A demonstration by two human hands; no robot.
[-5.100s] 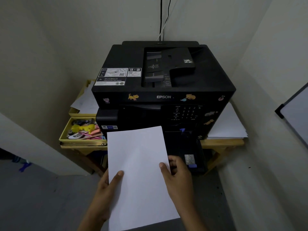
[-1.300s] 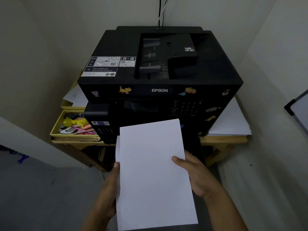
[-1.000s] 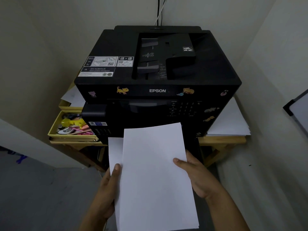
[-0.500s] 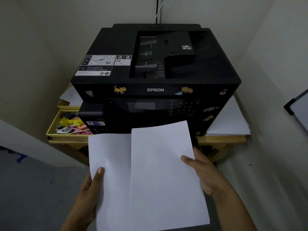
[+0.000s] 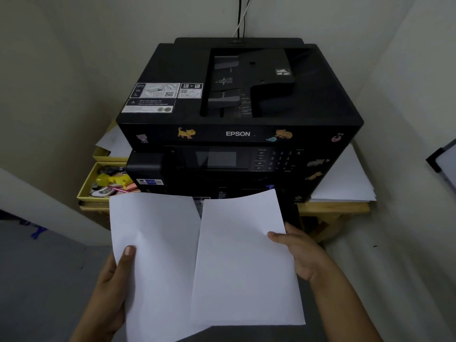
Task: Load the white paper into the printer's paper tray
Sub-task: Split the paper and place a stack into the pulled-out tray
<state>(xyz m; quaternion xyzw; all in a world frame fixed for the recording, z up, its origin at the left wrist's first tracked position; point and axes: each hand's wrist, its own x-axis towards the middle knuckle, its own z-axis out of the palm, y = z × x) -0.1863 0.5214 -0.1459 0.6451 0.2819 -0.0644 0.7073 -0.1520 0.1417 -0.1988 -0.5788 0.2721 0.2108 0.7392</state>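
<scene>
White paper sheets, two: left sheet pinched in left hand, right sheet overlapping it, clamped by right hand. Both grips closed on paper, held low before black Epson printer on wooden desk.
</scene>
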